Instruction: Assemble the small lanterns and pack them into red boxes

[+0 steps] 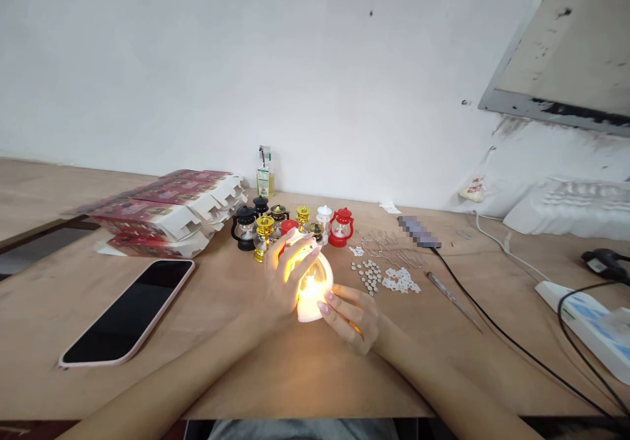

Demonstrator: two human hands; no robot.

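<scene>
A small white lantern [315, 299] glows with bright yellow light between my hands, tilted, above the front of the table. My left hand [281, 286] wraps its fingers over the lantern's upper left side. At its lower right, my right hand [355, 316] presses thumb and fingertips against the edge. Glare hides the lantern's finer details. Just behind my left hand stand several little lanterns, among them a black one [245, 228], a gold one [264, 238], a white one [323, 220] and a red one [341, 228].
Right of the lanterns lie thin bent wires [388, 251], round button-like discs [368, 274], small white pieces [401, 281] and a screwdriver [453, 301]. A phone [128, 312] and stacked red boxes [157, 210] are left. A power strip [585, 328] and cables occupy the right. A bottle [264, 180] stands by the wall.
</scene>
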